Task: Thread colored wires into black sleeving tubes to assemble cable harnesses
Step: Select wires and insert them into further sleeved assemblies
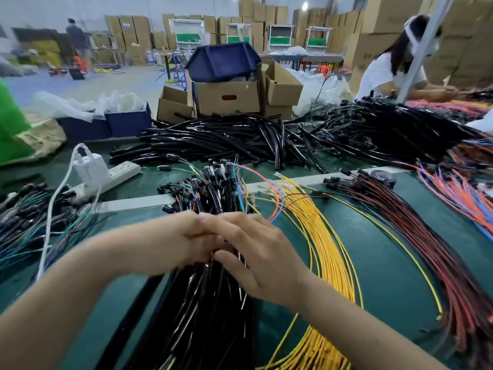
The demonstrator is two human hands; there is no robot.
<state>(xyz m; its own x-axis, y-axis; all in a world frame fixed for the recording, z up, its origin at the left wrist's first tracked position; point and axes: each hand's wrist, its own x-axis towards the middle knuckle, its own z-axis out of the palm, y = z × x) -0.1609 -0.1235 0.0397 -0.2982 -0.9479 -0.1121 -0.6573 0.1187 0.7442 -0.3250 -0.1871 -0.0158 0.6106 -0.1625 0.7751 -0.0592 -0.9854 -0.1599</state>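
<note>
Left grip (176,241) and right grip (256,252) meet, blurred by motion, over a bundle of black sleeved harnesses (213,311). Their overlapping fingers hide whatever they hold, and whether either closes on it cannot be told. Below the grips the bundle runs off the bottom edge, as do the yellow wires (320,236) just right of the right grip. Far beyond, up and right of the grips, a pole (422,49) hides part of another person (378,73).

Factory floor: stacked cartons (256,20), wire piles (226,140) on workbench (386,263).
</note>
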